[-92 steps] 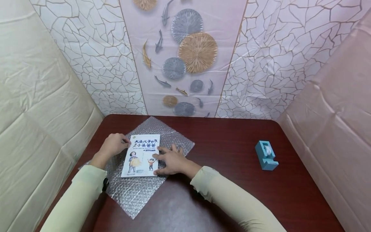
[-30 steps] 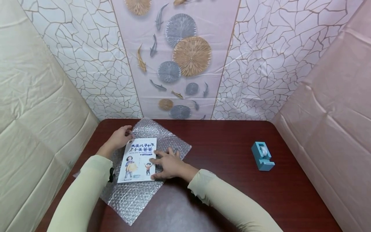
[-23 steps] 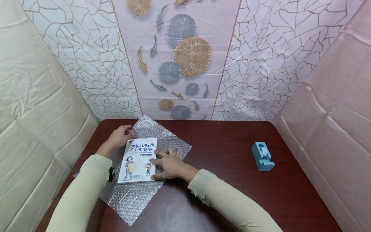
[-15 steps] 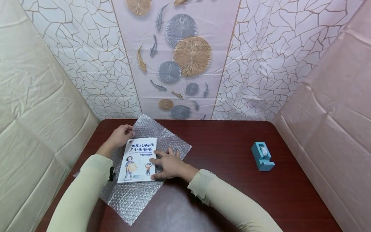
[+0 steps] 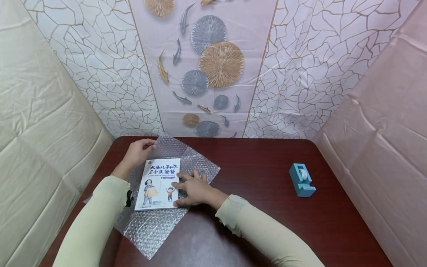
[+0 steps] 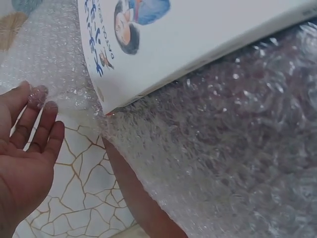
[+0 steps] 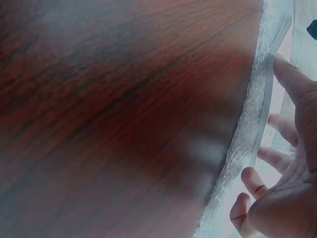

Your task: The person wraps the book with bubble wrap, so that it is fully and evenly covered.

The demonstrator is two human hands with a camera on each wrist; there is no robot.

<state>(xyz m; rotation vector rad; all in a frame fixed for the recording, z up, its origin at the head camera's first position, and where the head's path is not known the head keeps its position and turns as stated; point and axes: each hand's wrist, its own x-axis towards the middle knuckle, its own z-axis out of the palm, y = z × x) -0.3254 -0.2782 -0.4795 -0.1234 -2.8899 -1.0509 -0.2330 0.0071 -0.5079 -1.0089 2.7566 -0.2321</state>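
Left hand (image 5: 136, 153) pinching bubble wrap (image 5: 153, 228), right hand (image 5: 195, 190) splayed on book (image 5: 156, 185)

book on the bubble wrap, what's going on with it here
A person's left hand pinches an edge of the clear plastic bubble wrap, while the right hand rests on the right edge of the white book with blue lettering. The book lies on the wrap, cover exposed. A teal tape dispenser stands apart on the dark red table.

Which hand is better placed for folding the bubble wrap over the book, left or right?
Probably the left hand: it pinches an edge of the bubble wrap, whereas the right hand rests on the right side of the book.
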